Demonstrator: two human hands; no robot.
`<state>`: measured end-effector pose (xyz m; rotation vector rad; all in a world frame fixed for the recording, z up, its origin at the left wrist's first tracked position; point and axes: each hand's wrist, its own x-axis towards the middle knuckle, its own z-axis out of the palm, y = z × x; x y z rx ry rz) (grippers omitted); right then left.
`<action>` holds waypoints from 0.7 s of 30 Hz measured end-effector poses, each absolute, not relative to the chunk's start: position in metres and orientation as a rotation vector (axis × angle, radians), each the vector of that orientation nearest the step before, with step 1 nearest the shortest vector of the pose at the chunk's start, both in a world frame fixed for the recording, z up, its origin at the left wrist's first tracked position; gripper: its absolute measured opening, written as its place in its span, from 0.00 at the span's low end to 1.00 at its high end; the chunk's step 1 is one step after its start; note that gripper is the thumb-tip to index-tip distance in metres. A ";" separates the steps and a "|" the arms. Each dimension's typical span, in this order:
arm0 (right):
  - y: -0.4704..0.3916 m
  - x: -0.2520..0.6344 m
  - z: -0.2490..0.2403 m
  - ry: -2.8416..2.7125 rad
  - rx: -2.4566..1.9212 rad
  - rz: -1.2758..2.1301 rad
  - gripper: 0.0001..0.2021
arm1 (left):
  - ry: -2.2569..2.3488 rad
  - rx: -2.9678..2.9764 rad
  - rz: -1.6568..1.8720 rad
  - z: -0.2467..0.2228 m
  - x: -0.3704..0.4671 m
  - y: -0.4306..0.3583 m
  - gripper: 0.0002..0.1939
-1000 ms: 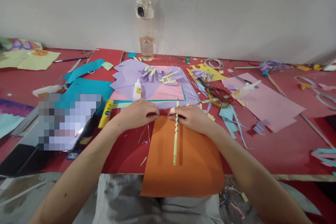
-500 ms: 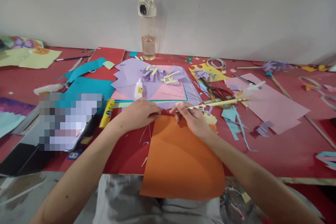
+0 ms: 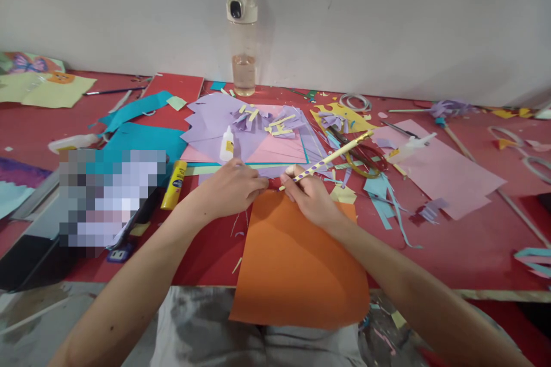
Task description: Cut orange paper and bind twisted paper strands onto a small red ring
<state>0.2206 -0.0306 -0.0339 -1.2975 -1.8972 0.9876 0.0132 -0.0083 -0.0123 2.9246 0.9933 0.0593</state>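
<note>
My right hand (image 3: 312, 195) grips a pale yellow pencil (image 3: 329, 157) with purple dots. It slants up to the right, its lower end close to the top edge of an orange paper sheet (image 3: 297, 264). My left hand (image 3: 232, 186) has its fingers curled and closed at the sheet's upper left corner; the fingertips are partly hidden. The sheet's lower part hangs over the table edge above my lap. Just beyond my left hand stands a small white glue bottle (image 3: 227, 144). A yellow glue stick (image 3: 174, 185) lies left of that hand.
Purple paper (image 3: 206, 112) and pink sheets lie stacked ahead, with fringed scraps on top. A water bottle (image 3: 244, 63) stands by the wall. Scissors (image 3: 364, 157), blue strips (image 3: 379, 198) and a pink sheet (image 3: 451, 178) are at right; a phone (image 3: 124, 200) is at left.
The pencil has swung from nearly level to a steeper slant, its lower end now by the orange sheet's top edge. My right fingers have closed around it; my left hand has barely shifted.
</note>
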 end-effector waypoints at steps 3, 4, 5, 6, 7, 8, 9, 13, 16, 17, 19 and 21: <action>-0.030 0.220 -0.035 -1.938 -1.307 0.943 0.13 | 0.980 2.961 0.066 -0.013 0.014 -0.009 0.14; -0.030 0.220 -0.035 -1.946 -1.307 0.933 0.13 | 0.979 2.974 0.066 -0.014 0.014 -0.009 0.14; -0.030 0.220 -0.034 -1.952 -1.307 0.922 0.13 | 0.974 2.986 0.065 -0.014 0.014 -0.009 0.14; -0.030 0.219 -0.034 -1.958 -1.308 0.913 0.13 | 0.971 2.995 0.066 -0.015 0.014 -0.009 0.14; -0.030 0.219 -0.034 -1.962 -1.310 0.904 0.13 | 0.968 3.003 0.067 -0.015 0.014 -0.009 0.13; -0.030 0.219 -0.034 -1.965 -1.315 0.897 0.14 | 0.965 3.010 0.067 -0.016 0.013 -0.009 0.13; -0.031 0.219 -0.034 -1.966 -1.321 0.890 0.14 | 0.962 3.016 0.066 -0.016 0.013 -0.009 0.13; -0.031 0.219 -0.034 -1.967 -1.331 0.878 0.13 | 0.959 3.036 0.063 -0.016 0.013 -0.009 0.14; -0.030 0.220 -0.035 -2.003 -1.304 0.846 0.12 | 0.959 3.042 0.075 -0.017 0.013 -0.009 0.14; -0.030 0.220 -0.036 -2.015 -1.298 0.833 0.12 | 0.958 3.043 0.078 -0.017 0.013 -0.008 0.14; -0.029 0.220 -0.037 -2.026 -1.298 0.818 0.12 | 0.959 3.043 0.078 -0.017 0.013 -0.008 0.15; -0.029 0.220 -0.038 -2.031 -1.302 0.817 0.12 | 0.961 3.043 0.075 -0.017 0.013 -0.007 0.15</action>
